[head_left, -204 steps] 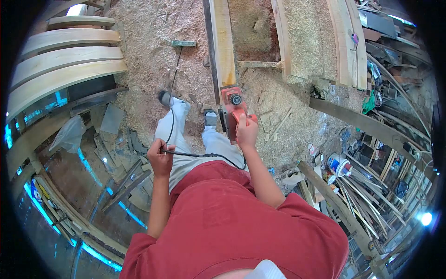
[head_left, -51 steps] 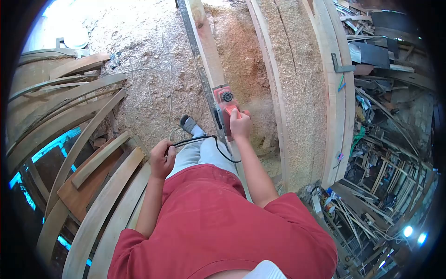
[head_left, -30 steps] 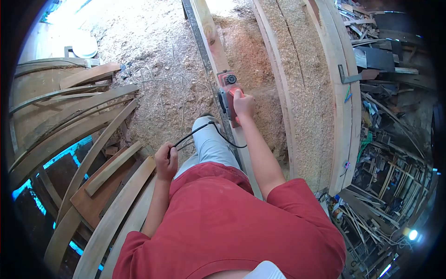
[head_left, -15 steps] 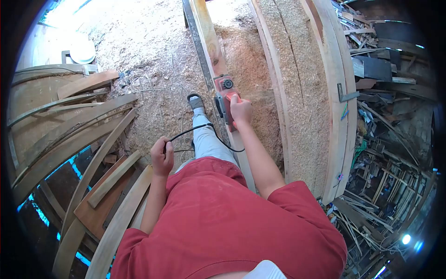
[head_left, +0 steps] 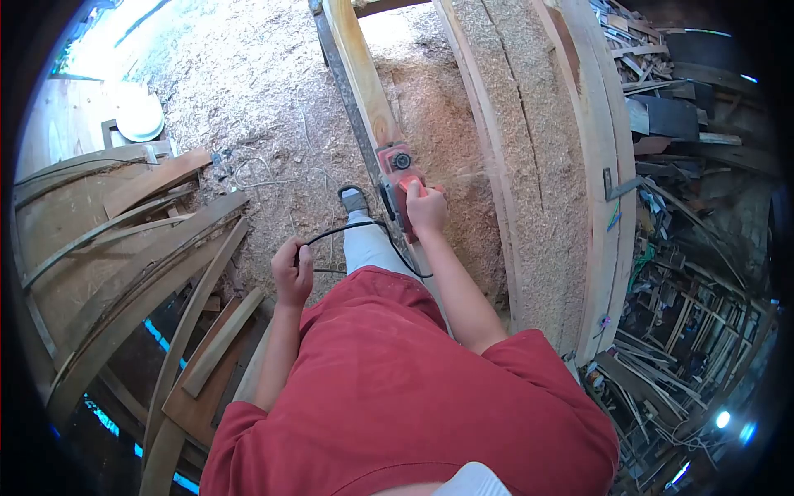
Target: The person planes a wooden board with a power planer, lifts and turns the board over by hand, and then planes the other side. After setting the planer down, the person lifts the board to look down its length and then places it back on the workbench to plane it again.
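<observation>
A red electric planer (head_left: 389,155) with a black knob rests on a long wooden beam (head_left: 364,78). My right hand (head_left: 428,211) is wrapped round its rear handle. Off to the left, my left hand (head_left: 292,271) is closed on the black power cord (head_left: 335,232), which loops over my leg and back toward the tool. The planer's sole is hidden against the wood. A dark strip (head_left: 351,107) runs along the beam's left side.
Wood shavings (head_left: 248,99) cover the floor. Curved planks (head_left: 141,273) are stacked at left. More long timbers (head_left: 488,140) lie at right, one bearing a metal square (head_left: 616,186). Scrap wood (head_left: 695,322) is piled beyond. A white round object (head_left: 141,116) sits at upper left.
The planer and my right hand appear slightly lower and further left in view. The camera view has shifted a little. Both hands keep their holds.
</observation>
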A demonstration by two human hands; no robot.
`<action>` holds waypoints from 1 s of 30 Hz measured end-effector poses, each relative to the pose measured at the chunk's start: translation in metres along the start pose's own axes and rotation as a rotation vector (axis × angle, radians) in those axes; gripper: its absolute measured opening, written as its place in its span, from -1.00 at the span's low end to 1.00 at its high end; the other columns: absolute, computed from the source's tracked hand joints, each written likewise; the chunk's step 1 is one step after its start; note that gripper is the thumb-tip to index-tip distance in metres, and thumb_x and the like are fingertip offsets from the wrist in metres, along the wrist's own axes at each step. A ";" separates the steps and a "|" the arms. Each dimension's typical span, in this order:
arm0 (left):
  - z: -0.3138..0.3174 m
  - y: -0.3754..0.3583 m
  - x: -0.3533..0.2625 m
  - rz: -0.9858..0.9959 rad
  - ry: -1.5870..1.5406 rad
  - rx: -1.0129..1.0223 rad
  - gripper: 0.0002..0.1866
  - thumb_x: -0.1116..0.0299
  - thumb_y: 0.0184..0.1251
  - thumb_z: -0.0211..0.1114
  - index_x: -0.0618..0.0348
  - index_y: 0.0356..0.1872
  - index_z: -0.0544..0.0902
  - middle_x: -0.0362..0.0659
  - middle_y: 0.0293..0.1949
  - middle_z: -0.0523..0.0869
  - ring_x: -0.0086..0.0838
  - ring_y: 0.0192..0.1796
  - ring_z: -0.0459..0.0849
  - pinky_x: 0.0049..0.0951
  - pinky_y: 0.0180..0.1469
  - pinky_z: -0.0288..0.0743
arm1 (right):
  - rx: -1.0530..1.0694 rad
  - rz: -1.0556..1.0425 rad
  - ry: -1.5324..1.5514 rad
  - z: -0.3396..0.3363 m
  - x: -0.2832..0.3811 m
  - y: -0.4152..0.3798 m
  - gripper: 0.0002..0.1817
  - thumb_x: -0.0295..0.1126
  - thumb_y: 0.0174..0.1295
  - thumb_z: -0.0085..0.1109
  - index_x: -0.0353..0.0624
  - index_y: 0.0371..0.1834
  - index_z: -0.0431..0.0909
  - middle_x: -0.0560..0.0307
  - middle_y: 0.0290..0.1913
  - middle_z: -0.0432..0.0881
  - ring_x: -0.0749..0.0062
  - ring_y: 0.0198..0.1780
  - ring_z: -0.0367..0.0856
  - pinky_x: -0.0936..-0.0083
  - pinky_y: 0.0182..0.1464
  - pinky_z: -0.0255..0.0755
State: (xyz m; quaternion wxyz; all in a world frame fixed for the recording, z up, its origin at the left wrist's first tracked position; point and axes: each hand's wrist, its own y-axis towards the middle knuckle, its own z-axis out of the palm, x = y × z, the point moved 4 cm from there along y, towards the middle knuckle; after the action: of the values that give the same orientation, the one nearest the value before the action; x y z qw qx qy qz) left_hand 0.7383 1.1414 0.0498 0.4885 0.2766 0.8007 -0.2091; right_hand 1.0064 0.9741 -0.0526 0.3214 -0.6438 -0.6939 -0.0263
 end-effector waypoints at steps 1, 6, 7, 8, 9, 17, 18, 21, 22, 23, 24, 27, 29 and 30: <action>0.001 0.009 0.000 -0.003 -0.001 0.004 -0.83 0.48 0.50 0.15 0.28 -0.36 0.56 -0.13 -0.55 0.41 -0.44 -0.52 0.40 -0.35 -0.43 0.25 | 0.000 -0.005 0.001 0.001 0.003 0.004 -0.37 0.12 0.39 0.07 -0.31 -0.35 0.82 -0.34 -0.40 0.75 -0.25 -0.26 0.80 -0.03 -0.14 0.66; 0.005 0.055 -0.002 0.011 0.027 0.021 -0.82 0.48 0.52 0.12 0.27 -0.35 0.54 -0.23 -0.55 0.38 -0.55 -0.49 0.35 -0.41 -0.42 0.22 | -0.003 -0.018 0.009 0.014 0.014 0.024 -0.38 0.12 0.39 0.07 -0.29 -0.37 0.81 -0.35 -0.40 0.74 -0.28 -0.27 0.78 -0.05 -0.15 0.65; 0.006 0.065 -0.005 0.007 0.030 0.020 -0.82 0.48 0.52 0.12 0.27 -0.35 0.54 -0.23 -0.55 0.38 -0.55 -0.49 0.35 -0.41 -0.42 0.22 | -0.007 -0.028 0.003 0.014 0.018 0.027 -0.38 0.12 0.39 0.08 -0.29 -0.38 0.81 -0.35 -0.40 0.74 -0.29 -0.28 0.78 -0.05 -0.15 0.65; 0.005 0.075 -0.009 -0.001 0.031 0.037 -0.83 0.49 0.51 0.13 0.28 -0.36 0.54 -0.20 -0.55 0.38 -0.53 -0.50 0.36 -0.40 -0.42 0.23 | 0.000 -0.029 0.002 0.015 0.022 0.031 -0.38 0.12 0.39 0.08 -0.29 -0.38 0.81 -0.35 -0.40 0.74 -0.29 -0.28 0.78 -0.05 -0.15 0.65; 0.005 0.083 -0.012 -0.010 0.034 0.053 -0.83 0.49 0.50 0.13 0.28 -0.36 0.53 -0.18 -0.55 0.38 -0.50 -0.50 0.37 -0.39 -0.42 0.23 | 0.015 -0.020 0.000 0.017 0.026 0.034 -0.38 0.12 0.39 0.08 -0.28 -0.38 0.81 -0.35 -0.40 0.74 -0.29 -0.27 0.78 -0.06 -0.15 0.64; 0.007 0.123 -0.012 -0.017 0.046 0.055 -0.85 0.49 0.49 0.15 0.30 -0.33 0.58 -0.15 -0.52 0.45 -0.47 -0.50 0.40 -0.38 -0.42 0.24 | 0.058 -0.011 0.042 0.023 0.058 0.060 -0.40 0.09 0.39 0.09 -0.28 -0.38 0.81 -0.34 -0.40 0.74 -0.31 -0.27 0.78 -0.08 -0.15 0.64; 0.006 0.127 -0.015 -0.008 0.048 0.042 -0.85 0.49 0.49 0.15 0.30 -0.33 0.58 -0.15 -0.52 0.45 -0.48 -0.50 0.40 -0.38 -0.42 0.24 | 0.051 -0.010 0.042 0.025 0.062 0.065 -0.41 0.09 0.39 0.09 -0.27 -0.38 0.81 -0.34 -0.40 0.74 -0.30 -0.26 0.77 -0.08 -0.15 0.64; 0.002 0.138 -0.022 -0.016 0.042 0.063 -0.83 0.48 0.49 0.15 0.30 -0.36 0.55 -0.16 -0.54 0.43 -0.50 -0.50 0.39 -0.40 -0.43 0.22 | 0.051 0.003 0.063 0.026 0.084 0.078 -0.42 0.08 0.39 0.08 -0.27 -0.38 0.81 -0.34 -0.39 0.74 -0.30 -0.25 0.78 -0.07 -0.15 0.64; -0.001 0.142 -0.022 -0.010 0.046 0.062 -0.83 0.48 0.49 0.15 0.30 -0.36 0.55 -0.16 -0.54 0.43 -0.50 -0.50 0.39 -0.40 -0.43 0.22 | 0.061 0.017 0.076 0.026 0.092 0.081 -0.42 0.08 0.39 0.08 -0.27 -0.38 0.81 -0.33 -0.39 0.75 -0.29 -0.25 0.78 -0.07 -0.15 0.64; -0.002 0.144 -0.020 -0.020 0.028 0.070 -0.83 0.48 0.49 0.15 0.30 -0.37 0.54 -0.17 -0.55 0.41 -0.51 -0.51 0.38 -0.41 -0.43 0.21 | 0.057 0.014 0.083 0.028 0.096 0.084 -0.42 0.08 0.39 0.08 -0.27 -0.38 0.81 -0.33 -0.39 0.75 -0.29 -0.25 0.78 -0.07 -0.15 0.64; -0.003 0.147 -0.017 -0.032 0.009 0.078 -0.83 0.48 0.49 0.15 0.30 -0.37 0.52 -0.18 -0.56 0.40 -0.52 -0.51 0.37 -0.42 -0.43 0.20 | 0.048 0.005 0.080 0.029 0.099 0.087 -0.42 0.08 0.39 0.08 -0.27 -0.38 0.81 -0.33 -0.39 0.75 -0.29 -0.25 0.78 -0.07 -0.15 0.64; -0.011 0.157 -0.011 0.022 -0.011 0.056 -0.82 0.49 0.47 0.14 0.30 -0.39 0.51 -0.20 -0.56 0.37 -0.54 -0.51 0.35 -0.43 -0.43 0.18 | 0.029 -0.012 0.079 0.033 0.107 0.095 -0.42 0.08 0.39 0.09 -0.27 -0.38 0.81 -0.33 -0.40 0.75 -0.28 -0.26 0.78 -0.07 -0.14 0.64; -0.016 0.167 -0.010 0.031 -0.045 0.056 -0.83 0.49 0.46 0.13 0.30 -0.39 0.51 -0.20 -0.57 0.37 -0.55 -0.51 0.34 -0.43 -0.43 0.18 | 0.016 -0.015 0.079 0.032 0.115 0.098 -0.42 0.08 0.39 0.09 -0.28 -0.38 0.81 -0.33 -0.40 0.75 -0.28 -0.26 0.78 -0.07 -0.14 0.64; -0.017 0.174 -0.010 0.040 -0.078 0.057 -0.83 0.49 0.45 0.13 0.31 -0.40 0.52 -0.21 -0.57 0.36 -0.55 -0.51 0.34 -0.43 -0.43 0.18 | 0.009 -0.013 0.070 0.031 0.120 0.100 -0.42 0.08 0.39 0.09 -0.28 -0.37 0.81 -0.33 -0.39 0.75 -0.28 -0.26 0.78 -0.07 -0.14 0.64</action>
State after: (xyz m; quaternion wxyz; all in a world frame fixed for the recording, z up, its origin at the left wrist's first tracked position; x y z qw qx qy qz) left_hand 0.8430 1.2816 0.0548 0.5153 0.2982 0.7690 -0.2328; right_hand 1.0886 1.1104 -0.0567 0.3485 -0.6365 -0.6864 -0.0478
